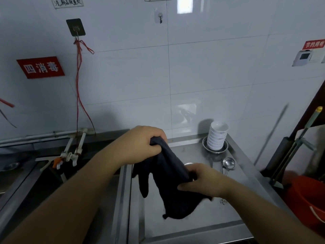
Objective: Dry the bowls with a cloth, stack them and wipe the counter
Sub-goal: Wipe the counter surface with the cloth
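Against a white-tiled wall, the steel surface [193, 224] carries stacked bowls [217, 136] at its back; both hands' fingers [156, 138] curl round a dark cloth [168, 176] held above it, left hand [140, 145] high, right hand [204, 180] lower.

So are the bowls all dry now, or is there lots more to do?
The white bowls already stand stacked in a metal dish at the back of the steel counter, so that part looks done; I can't tell if they are dry. Right now the left hand and right hand both grip the dark cloth above the counter. Wiping the counter seems left.
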Demonstrator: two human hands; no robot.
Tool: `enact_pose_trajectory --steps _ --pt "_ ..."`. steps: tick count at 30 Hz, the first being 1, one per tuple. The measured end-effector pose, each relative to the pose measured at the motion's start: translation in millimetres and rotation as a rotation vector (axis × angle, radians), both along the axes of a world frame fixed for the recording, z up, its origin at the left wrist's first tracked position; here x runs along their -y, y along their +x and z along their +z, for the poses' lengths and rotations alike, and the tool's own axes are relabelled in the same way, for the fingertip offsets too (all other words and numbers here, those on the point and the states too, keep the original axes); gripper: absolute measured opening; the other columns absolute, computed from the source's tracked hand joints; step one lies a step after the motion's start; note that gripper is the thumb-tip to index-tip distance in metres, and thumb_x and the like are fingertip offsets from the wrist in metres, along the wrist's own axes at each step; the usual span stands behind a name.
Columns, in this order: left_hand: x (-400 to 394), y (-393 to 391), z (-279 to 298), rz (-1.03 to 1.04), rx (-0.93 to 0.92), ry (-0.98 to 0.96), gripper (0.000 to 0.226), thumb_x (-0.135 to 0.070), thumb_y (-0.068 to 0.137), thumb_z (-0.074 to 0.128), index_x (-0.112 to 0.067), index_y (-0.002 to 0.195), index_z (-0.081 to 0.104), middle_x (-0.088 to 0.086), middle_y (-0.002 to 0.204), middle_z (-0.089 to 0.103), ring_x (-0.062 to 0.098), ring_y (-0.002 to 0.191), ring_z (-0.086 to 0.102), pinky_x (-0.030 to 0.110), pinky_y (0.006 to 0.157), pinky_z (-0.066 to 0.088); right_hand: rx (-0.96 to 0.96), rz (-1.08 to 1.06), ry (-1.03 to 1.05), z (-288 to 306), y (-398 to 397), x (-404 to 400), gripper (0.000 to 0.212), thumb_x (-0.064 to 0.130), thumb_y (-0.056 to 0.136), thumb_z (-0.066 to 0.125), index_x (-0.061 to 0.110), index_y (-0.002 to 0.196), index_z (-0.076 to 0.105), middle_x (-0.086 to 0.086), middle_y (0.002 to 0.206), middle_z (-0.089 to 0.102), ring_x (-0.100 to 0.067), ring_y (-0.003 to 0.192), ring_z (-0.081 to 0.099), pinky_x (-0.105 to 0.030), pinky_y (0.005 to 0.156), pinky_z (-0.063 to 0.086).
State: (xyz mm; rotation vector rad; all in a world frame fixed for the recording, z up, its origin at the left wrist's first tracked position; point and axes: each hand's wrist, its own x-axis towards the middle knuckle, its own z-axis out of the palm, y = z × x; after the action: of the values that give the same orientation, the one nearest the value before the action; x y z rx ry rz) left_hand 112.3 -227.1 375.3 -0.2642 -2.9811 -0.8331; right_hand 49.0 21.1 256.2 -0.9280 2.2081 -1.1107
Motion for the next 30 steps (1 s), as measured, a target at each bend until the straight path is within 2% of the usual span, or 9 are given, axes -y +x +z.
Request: enact_pose_trajectory --steps 2,4,6,9,14,19,24,28,30 --pt "6 0 2 0.022 -0.023 0.01 0.03 -0.012 0.09 0.063 -0.039 0.093 0.074 -0.02 0.093 0.075 0.001 0.089 0.069 0.032 0.081 0.06 -0.045 0.012 0.052 -3 -5 -9 0.036 0.048 0.078 0.081 0.028 0.107 0.076 0.004 0.111 0.072 -0.016 0.105 0.069 -0.046 0.096 0.058" --pt "13 -2 5 0.058 -0.066 0.039 0.03 -0.01 0.09 0.064 -0.039 0.092 0.074 -0.024 0.093 0.073 -0.002 0.089 0.068 0.024 0.076 0.056 -0.059 0.008 0.067 -8 -10 -22 0.03 0.041 0.08 0.082 0.027 0.105 0.074 0.004 0.109 0.071 -0.017 0.104 0.068 -0.047 0.095 0.057" --pt "18 -4 5 0.082 -0.078 0.044 0.031 -0.009 0.09 0.064 -0.039 0.091 0.074 -0.027 0.093 0.072 -0.004 0.088 0.067 0.02 0.073 0.052 0.002 -0.055 0.028 -14 -14 -36 0.017 0.036 0.082 0.082 0.036 0.093 0.068 0.01 0.093 0.072 -0.014 0.089 0.07 -0.04 0.082 0.06" --pt "21 -9 -3 0.103 -0.043 0.047 0.029 -0.011 0.09 0.066 -0.038 0.091 0.076 -0.025 0.091 0.074 -0.002 0.087 0.068 0.027 0.077 0.057 0.008 -0.147 0.043 -21 -21 -57 0.026 0.045 0.075 0.084 0.034 0.087 0.064 0.012 0.083 0.071 -0.007 0.075 0.068 -0.025 0.069 0.056" --pt "4 -24 -23 0.106 0.002 0.079 0.028 -0.013 0.089 0.064 -0.039 0.087 0.076 -0.024 0.088 0.074 -0.003 0.084 0.069 0.02 0.068 0.051 0.007 -0.205 0.208 -42 -23 -93 0.022 0.04 0.074 0.085 0.033 0.081 0.065 0.009 0.08 0.071 -0.01 0.07 0.067 -0.029 0.067 0.057" --pt "-18 -40 -46 0.125 0.111 0.029 0.018 -0.016 0.09 0.065 -0.029 0.085 0.076 -0.009 0.082 0.075 0.013 0.078 0.071 0.035 0.069 0.057 -0.027 -0.409 0.113 -46 -38 -141 0.009 0.02 0.089 0.082 0.025 0.086 0.075 0.002 0.082 0.075 -0.014 0.076 0.068 -0.021 0.072 0.052" --pt "-52 -58 -77 0.139 0.212 0.022 0.01 -0.025 0.096 0.063 -0.029 0.089 0.07 -0.004 0.085 0.071 0.018 0.081 0.069 0.033 0.07 0.053 -0.072 -0.495 0.036 -37 -74 -195 0.016 0.012 0.099 0.07 0.025 0.094 0.078 -0.001 0.082 0.077 -0.009 0.075 0.068 -0.023 0.074 0.053" --pt "-93 -81 -101 0.193 0.253 0.039 0.012 -0.025 0.101 0.058 -0.027 0.098 0.07 -0.002 0.091 0.073 0.019 0.086 0.069 0.04 0.08 0.057 -0.068 -0.554 -0.034 -38 -111 -243 0.008 0.017 0.092 0.08 0.024 0.095 0.077 0.01 0.078 0.078 -0.004 0.068 0.072 -0.013 0.062 0.052" --pt "-114 -92 -113 0.222 0.264 0.025 0.01 -0.027 0.1 0.063 -0.027 0.097 0.072 -0.004 0.09 0.074 0.016 0.085 0.07 0.042 0.081 0.059 -0.025 -0.55 -0.056 -42 -130 -274 0.01 0.015 0.085 0.086 0.02 0.087 0.078 0.002 0.075 0.078 -0.005 0.059 0.069 -0.016 0.058 0.052"
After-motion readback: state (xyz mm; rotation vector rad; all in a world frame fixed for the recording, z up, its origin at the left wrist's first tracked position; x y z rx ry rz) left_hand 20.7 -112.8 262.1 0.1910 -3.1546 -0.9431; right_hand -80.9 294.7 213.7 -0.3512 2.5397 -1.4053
